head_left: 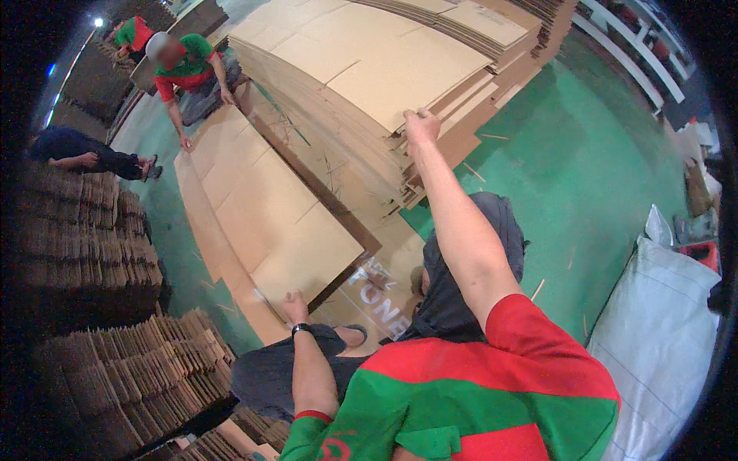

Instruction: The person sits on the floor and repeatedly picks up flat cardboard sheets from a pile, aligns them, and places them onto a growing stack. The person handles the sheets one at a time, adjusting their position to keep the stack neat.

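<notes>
A tall stack of flat cardboard sheets (384, 58) with cut slots rises in front of me. My right hand (420, 127), arm stretched forward, is closed on the near corner of its top sheet. To the left, a lower cardboard sheet (269, 207) lies lengthwise, slotted along its sides. At that sheet's near end is my left hand (294, 307), fingers curled against its edge, a dark watch on the wrist. A co-worker (188, 77) in a red and green shirt crouches at the far end with both hands at the sheet's edge.
Bundled cardboard stacks (138, 369) stand along the left side. Another person's legs (92, 154) stretch out at far left. A large pale sack (653, 338) leans at right on the green floor (569, 184), where cardboard scraps lie. A white metal frame (626, 50) stands at upper right.
</notes>
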Motion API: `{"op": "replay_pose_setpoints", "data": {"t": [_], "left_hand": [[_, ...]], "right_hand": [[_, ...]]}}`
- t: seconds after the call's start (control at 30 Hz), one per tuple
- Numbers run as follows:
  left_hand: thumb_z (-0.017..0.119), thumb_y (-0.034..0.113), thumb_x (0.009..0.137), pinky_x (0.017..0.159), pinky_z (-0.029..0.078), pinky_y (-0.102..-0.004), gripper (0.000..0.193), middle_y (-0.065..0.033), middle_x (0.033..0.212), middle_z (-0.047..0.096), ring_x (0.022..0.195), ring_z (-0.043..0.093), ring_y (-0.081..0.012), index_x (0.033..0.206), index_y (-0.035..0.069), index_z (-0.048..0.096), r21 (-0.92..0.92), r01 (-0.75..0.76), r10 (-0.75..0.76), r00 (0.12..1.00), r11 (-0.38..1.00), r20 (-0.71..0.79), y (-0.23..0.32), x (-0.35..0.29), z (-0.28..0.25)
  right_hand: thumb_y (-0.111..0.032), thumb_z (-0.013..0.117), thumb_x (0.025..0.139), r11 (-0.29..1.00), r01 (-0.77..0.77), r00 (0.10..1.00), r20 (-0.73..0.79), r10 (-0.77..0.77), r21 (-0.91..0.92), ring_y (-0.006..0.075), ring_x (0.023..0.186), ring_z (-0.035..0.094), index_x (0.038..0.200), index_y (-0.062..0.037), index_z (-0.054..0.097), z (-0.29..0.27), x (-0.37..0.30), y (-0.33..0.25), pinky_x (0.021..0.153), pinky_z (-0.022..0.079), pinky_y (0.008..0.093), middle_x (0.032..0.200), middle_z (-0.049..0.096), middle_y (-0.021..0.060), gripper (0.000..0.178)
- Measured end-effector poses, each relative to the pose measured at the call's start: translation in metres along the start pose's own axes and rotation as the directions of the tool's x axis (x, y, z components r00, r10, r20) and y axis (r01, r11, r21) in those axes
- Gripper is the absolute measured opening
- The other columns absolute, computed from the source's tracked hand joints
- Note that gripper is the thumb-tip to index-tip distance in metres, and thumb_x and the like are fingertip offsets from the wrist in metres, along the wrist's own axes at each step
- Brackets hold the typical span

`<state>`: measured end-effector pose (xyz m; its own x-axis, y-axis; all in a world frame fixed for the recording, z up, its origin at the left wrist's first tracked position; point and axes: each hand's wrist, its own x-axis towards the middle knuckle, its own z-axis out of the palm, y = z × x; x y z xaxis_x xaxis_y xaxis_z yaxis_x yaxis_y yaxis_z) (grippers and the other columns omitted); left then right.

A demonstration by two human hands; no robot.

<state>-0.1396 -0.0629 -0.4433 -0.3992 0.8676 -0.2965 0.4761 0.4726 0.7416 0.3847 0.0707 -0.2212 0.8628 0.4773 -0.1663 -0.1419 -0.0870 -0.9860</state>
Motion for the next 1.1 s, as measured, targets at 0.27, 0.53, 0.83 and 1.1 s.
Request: {"op": "replay_pose_setpoints", "data": {"t": [0.27,0.53,0.83,1.1], "left_hand": [[0.066,0.027,0.087,0.092,0.046,-0.0373,0.06,-0.0233,0.125,0.058,0.106,0.059,-0.0304,0.131,-0.009,0.047,-0.099,0.149,-0.146,0.989,0.984,0.04,0.026,-0.02,-0.004],[0.059,0.033,0.094,0.083,0.05,-0.0323,0.055,-0.015,0.129,0.055,0.106,0.058,-0.0239,0.138,0.003,0.044,-0.373,0.051,0.04,0.972,0.926,0.232,0.12,-0.063,0.001],[0.05,0.034,0.099,0.092,0.051,-0.0397,0.056,-0.0203,0.133,0.05,0.111,0.058,-0.0293,0.142,0.002,0.036,-0.683,0.052,0.305,0.868,0.729,0.391,0.271,-0.079,0.008],[0.061,0.021,0.094,0.07,0.055,-0.0313,0.048,-0.0089,0.108,0.059,0.086,0.06,-0.0152,0.133,-0.001,0.043,-0.564,0.029,0.243,0.883,0.825,0.402,0.286,-0.073,0.028]], "right_hand": [[-0.011,0.066,0.085,0.803,-0.266,0.964,0.161,0.212,0.533,0.0152,0.056,0.052,0.089,0.0012,0.055,-0.007,-0.007,-0.048,0.044,0.047,0.0297,0.073,0.054,0.0069,0.017],[-0.013,0.065,0.084,0.975,-0.148,0.972,0.208,0.113,0.164,0.0134,0.054,0.054,0.079,0.0005,0.055,0.019,-0.002,-0.034,0.044,0.043,0.0276,0.068,0.058,0.0077,0.018],[-0.019,0.07,0.085,0.967,-0.245,0.723,0.652,0.228,-0.067,0.012,0.056,0.057,0.073,-0.0035,0.064,0.026,-0.167,0.019,0.05,0.046,0.0277,0.066,0.062,0.0051,0.021],[-0.025,0.065,0.091,0.929,-0.363,0.661,0.683,0.311,-0.072,0.0128,0.066,0.059,0.088,-0.0019,0.064,0.018,-0.214,0.056,0.05,0.048,0.0278,0.078,0.063,0.0055,0.024]]}}
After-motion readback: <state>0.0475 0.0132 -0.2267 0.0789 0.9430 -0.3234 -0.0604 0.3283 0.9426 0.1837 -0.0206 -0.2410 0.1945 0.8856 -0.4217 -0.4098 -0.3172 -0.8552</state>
